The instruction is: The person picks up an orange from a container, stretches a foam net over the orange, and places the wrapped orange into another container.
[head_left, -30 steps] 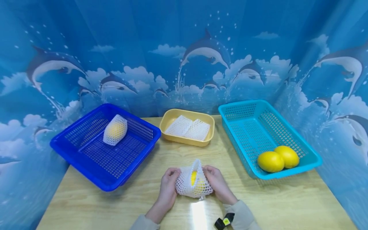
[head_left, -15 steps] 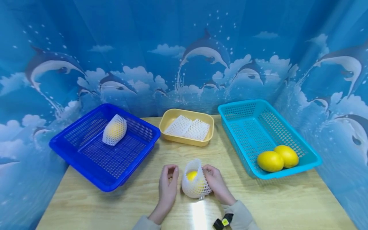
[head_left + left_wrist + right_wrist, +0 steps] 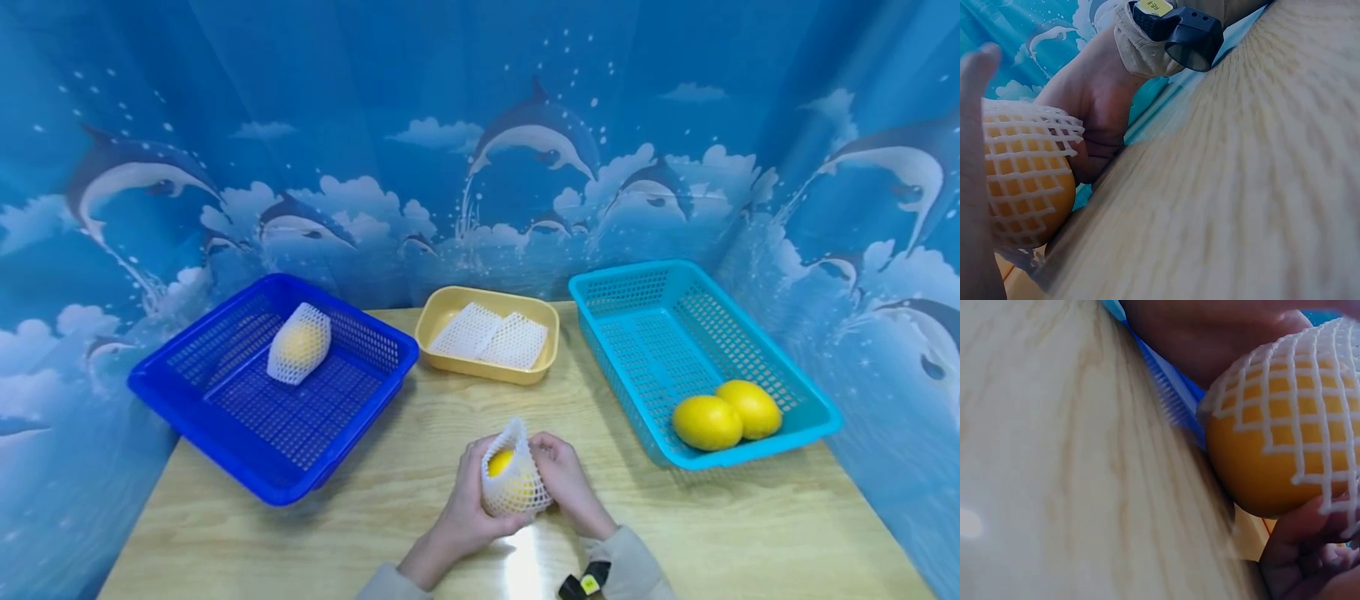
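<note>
Near the table's front edge, a yellow lemon-shaped fruit (image 3: pixel 500 463) sits partly inside a white foam net (image 3: pixel 525 493). My left hand (image 3: pixel 468 512) cups the netted fruit from the left, its thumb along the near side. On the right, my right hand (image 3: pixel 566 483) pinches the edge of the net. In the right wrist view, the lower part of the fruit (image 3: pixel 1247 475) is bare where the net (image 3: pixel 1310 394) ends, close above the table. The left wrist view shows the right hand (image 3: pixel 1094 106) beyond the fruit (image 3: pixel 1063 200). Some right fingertips are hidden behind the net.
A dark blue basket (image 3: pixel 240 454) at left holds one netted yellow fruit (image 3: pixel 302 342). A small yellow tray (image 3: pixel 491 372) at the back holds flat foam nets (image 3: pixel 468 329). In the turquoise basket (image 3: pixel 637 333) at right lie two bare yellow fruits (image 3: pixel 707 422). A dolphin-print curtain (image 3: pixel 390 167) stands behind.
My left hand lets go of the net's left edge, moves off to the left, then comes back around the fruit. The right hand stays at the net's right side.
</note>
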Motion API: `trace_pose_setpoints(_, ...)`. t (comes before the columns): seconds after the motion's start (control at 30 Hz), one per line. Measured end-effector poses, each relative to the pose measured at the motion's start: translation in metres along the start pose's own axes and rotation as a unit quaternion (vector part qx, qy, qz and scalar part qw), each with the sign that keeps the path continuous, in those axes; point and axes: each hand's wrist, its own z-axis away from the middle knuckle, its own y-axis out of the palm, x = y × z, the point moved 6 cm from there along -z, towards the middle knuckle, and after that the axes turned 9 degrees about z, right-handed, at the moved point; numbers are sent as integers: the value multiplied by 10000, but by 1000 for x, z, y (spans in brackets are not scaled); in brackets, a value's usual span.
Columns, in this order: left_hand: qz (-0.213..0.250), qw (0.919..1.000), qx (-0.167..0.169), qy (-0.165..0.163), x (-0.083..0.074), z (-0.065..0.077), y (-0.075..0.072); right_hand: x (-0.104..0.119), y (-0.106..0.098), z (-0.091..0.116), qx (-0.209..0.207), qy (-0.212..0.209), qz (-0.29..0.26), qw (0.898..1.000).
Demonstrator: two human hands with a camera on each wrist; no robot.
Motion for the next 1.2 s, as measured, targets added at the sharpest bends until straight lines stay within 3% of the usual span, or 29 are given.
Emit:
trace_pose_setpoints(0.13,-389,9989,-94,-247,3,2,0,1,1,1,-98,-77,76,9999)
trace_pose_setpoints(0.4,-473,9988,103,-29,6,-1,2,0,-1,2,-447,-289,274,9982)
trace_pose_setpoints(0.5,-496,9987,38,74,6,-2,1,0,-1,1,-591,-673,373,9953)
trace_pose_setpoints(0.67,-471,9975,-340,413,3,-2,-4,4,2,4,-540,-1402,514,9873)
trace_pose_setpoints(0.77,-512,9947,-609,656,0,-2,-7,6,4,5,-222,-1428,377,9888)
trace_pose_setpoints(0.87,-515,9925,-779,792,-2,-2,-8,5,12,7,774,-1266,-307,9885)
trace_pose_setpoints(0.97,-582,9905,-882,880,-4,-3,-9,4,22,10,1862,-977,-1219,9700)
trace_pose_setpoints(1.03,-610,9895,-933,925,-7,-4,-9,3,26,12,2313,-829,-1665,9549)
trace_pose_setpoints(1.2,-571,9871,-956,1147,-23,-8,-10,3,25,11,2296,-842,-1833,9521)
